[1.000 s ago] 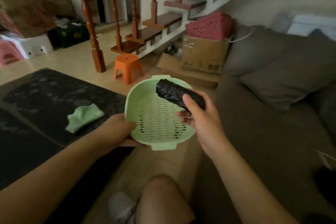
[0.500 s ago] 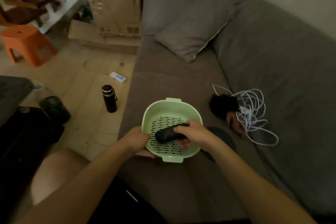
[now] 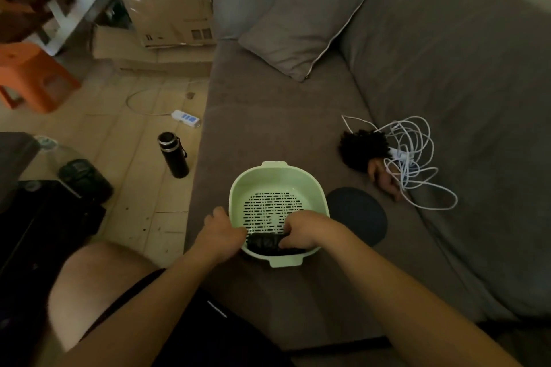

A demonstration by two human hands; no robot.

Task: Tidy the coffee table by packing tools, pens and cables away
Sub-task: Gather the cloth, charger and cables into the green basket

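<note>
A pale green slotted basket rests on the grey sofa seat in front of me. My left hand grips its left rim. Inside the basket, against the near wall, lies a black roll of plastic bags, and my right hand holds its right end with curled fingers. A tangle of white cable lies on the sofa to the right, next to a black bristly brush.
A dark round pad lies just right of the basket. A grey cushion leans at the sofa's back. On the floor stand a black bottle, a white power strip, cardboard boxes and an orange stool. The dark coffee table is at left.
I turned from the coffee table to the sofa. The basket came down onto the seat, and my right hand lowered the black roll into its near side.
</note>
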